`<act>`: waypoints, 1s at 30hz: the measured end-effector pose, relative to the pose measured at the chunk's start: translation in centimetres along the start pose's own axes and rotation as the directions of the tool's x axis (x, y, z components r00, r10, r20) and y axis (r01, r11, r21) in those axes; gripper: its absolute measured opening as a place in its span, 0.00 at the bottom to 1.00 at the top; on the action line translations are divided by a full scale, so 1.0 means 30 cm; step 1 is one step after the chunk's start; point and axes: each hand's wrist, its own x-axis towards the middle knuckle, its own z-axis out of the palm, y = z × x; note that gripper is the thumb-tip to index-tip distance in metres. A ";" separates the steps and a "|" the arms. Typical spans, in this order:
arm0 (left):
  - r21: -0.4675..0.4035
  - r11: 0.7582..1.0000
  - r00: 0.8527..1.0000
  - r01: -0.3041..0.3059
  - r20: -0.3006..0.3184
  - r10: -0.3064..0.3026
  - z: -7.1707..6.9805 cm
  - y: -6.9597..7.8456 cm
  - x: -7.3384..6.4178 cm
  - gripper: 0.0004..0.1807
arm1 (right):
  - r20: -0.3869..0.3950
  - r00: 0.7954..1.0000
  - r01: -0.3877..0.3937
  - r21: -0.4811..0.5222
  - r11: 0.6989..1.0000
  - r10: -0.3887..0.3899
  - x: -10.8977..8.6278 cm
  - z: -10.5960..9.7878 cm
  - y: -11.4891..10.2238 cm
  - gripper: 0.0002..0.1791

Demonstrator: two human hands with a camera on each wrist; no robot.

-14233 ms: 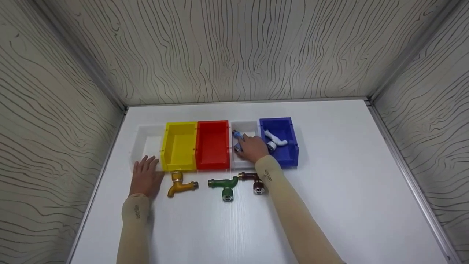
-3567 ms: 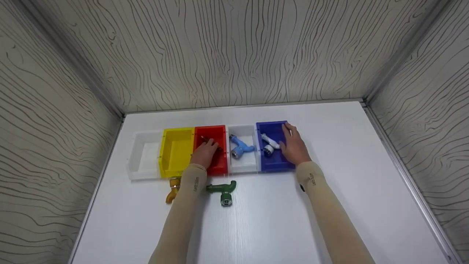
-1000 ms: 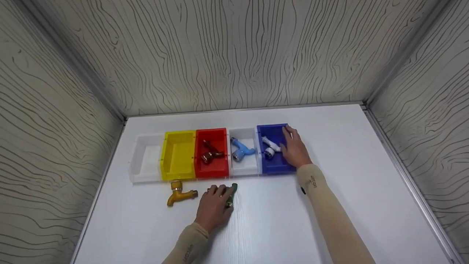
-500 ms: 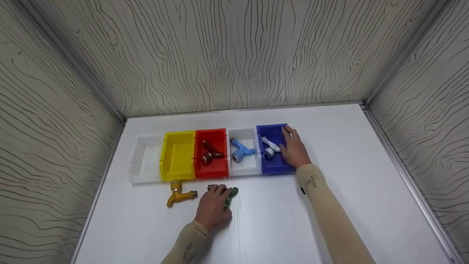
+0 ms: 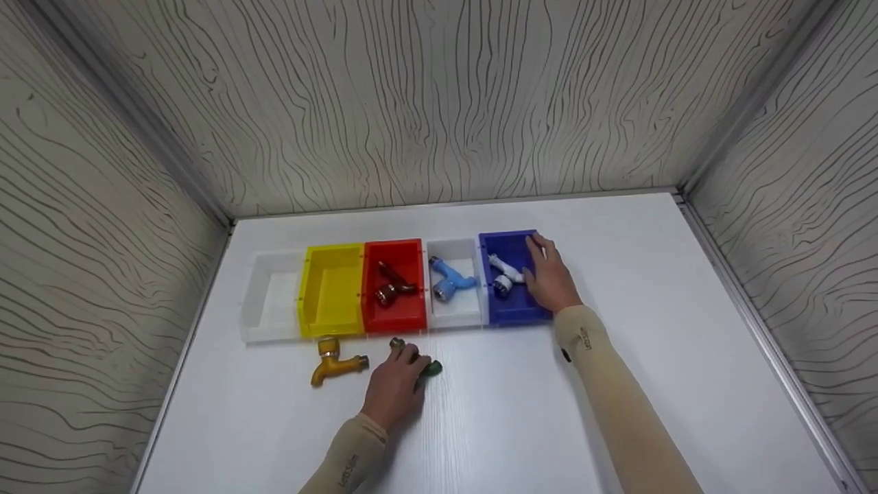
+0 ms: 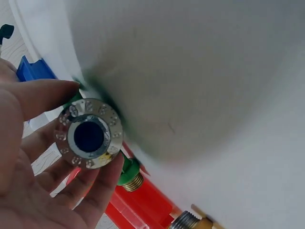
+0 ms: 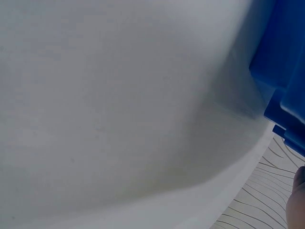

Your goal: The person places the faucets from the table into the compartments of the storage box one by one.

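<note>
My left hand (image 5: 394, 387) grips a green tap (image 5: 431, 369) on the white table, in front of the bin row. In the left wrist view, thumb and fingers stand around the tap's round chromed end (image 6: 89, 133), and its brass thread points toward the red bin. My right hand (image 5: 553, 283) rests on the right wall of the blue bin (image 5: 511, 317), fingers fairly straight over the rim. Inside that bin lies a white tap (image 5: 509, 272). A yellow tap (image 5: 334, 368) lies on the table left of my left hand.
A brown tap (image 5: 394, 283) lies in the red bin (image 5: 398, 324), a light blue tap (image 5: 451, 281) in the translucent bin (image 5: 456, 320) beside it. Further left stand a yellow bin (image 5: 334, 328) and another translucent bin (image 5: 271, 335). Wood-patterned walls enclose the table.
Over the earlier frames the brown tap went from table to red bin. My left hand moved back to the green tap, which has since turned in its grip. My right hand stays on the blue bin.
</note>
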 end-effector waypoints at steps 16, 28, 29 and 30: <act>-0.027 0.999 0.998 0.019 0.056 -0.018 0.002 0.011 0.005 0.17 | 0.030 0.999 -0.034 0.000 0.999 0.034 0.004 -0.003 0.001 0.38; -0.023 1.000 0.999 0.018 0.041 -0.017 -0.001 0.017 0.003 0.16 | -0.020 1.000 0.015 0.022 1.000 -0.015 0.008 0.005 0.007 0.38; -0.018 1.000 0.999 0.012 0.035 -0.011 -0.005 0.019 0.003 0.16 | -0.022 1.000 0.017 0.019 1.000 -0.017 0.008 0.005 0.008 0.38; -0.014 1.000 1.000 0.006 0.030 -0.005 -0.011 0.021 0.003 0.16 | -0.020 1.000 0.019 0.017 1.000 -0.019 0.009 0.006 0.008 0.38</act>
